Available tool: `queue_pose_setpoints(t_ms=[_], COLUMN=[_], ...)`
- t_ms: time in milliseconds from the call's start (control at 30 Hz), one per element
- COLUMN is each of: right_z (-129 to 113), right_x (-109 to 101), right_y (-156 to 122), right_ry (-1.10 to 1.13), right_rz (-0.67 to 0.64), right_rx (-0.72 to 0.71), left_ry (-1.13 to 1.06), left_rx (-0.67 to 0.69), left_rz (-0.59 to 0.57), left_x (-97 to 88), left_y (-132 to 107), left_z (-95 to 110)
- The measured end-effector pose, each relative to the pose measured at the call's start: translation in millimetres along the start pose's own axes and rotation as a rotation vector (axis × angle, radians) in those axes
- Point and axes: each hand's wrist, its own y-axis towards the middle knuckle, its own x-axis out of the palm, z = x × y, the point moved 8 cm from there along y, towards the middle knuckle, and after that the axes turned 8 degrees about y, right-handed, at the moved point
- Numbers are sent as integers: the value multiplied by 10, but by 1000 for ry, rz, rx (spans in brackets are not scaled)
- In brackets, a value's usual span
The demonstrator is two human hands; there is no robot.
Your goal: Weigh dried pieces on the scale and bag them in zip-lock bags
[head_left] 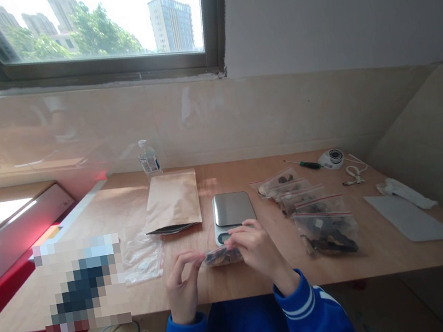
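Note:
Between my two hands is a small clear zip bag (220, 258) with dark pieces inside, close to the table's front edge. My left hand (184, 285) pinches its left end between thumb and fingertips. At the bag's top right, the fingers of my right hand (254, 245) are closed on it. Just behind the bag stands a digital scale (233, 209) with a bare steel plate; my right hand partly covers its front and display. To the right lie several zip bags (328, 233) of dark and brown dried pieces.
A brown paper pouch (174, 199) lies behind left, with a plastic bottle (149, 158) beyond it. Clear plastic bags (141, 258) lie at left. A screwdriver (308, 164), a dome camera (332, 159), a cable (354, 174) and a white sheet (411, 217) are at right.

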Motion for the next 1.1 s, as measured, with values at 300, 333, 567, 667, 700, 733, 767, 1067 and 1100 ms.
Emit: queue_pose_setpoints(t_ms=[300, 333, 567, 667, 700, 733, 767, 1067, 1100], right_z=[-55, -60, -14, -28, -42, -57, -72, 17, 21], right_x=[-40, -21, 51, 92, 111, 128, 139, -40, -46], right_y=[-18, -13, -12, -10, -9, -9, -11, -125, -132], right_ry=[-66, -66, -96, -122, -133, -144, -154, -94, -77], right_rz=[-2, -26, -59, -67, -76, -85, -91, 27, 30], right_rx=[113, 117, 155, 149, 141, 130, 117, 108, 106], left_ry=[43, 45, -7, -89, -127, -164, -194, -238, -254], left_rx=[-105, -130, -167, -249, -273, -290, -301, -409, -434], left_rz=[27, 29, -9, -78, -120, -155, -175, -104, -105], left_x=[38, 44, 56, 98, 131, 160, 178, 137, 142], left_y=[-53, -64, -78, -90, -97, -104, -109, -143, -150], left_z=[-68, -90, -96, -164, -183, -196, -204, -275, -289])
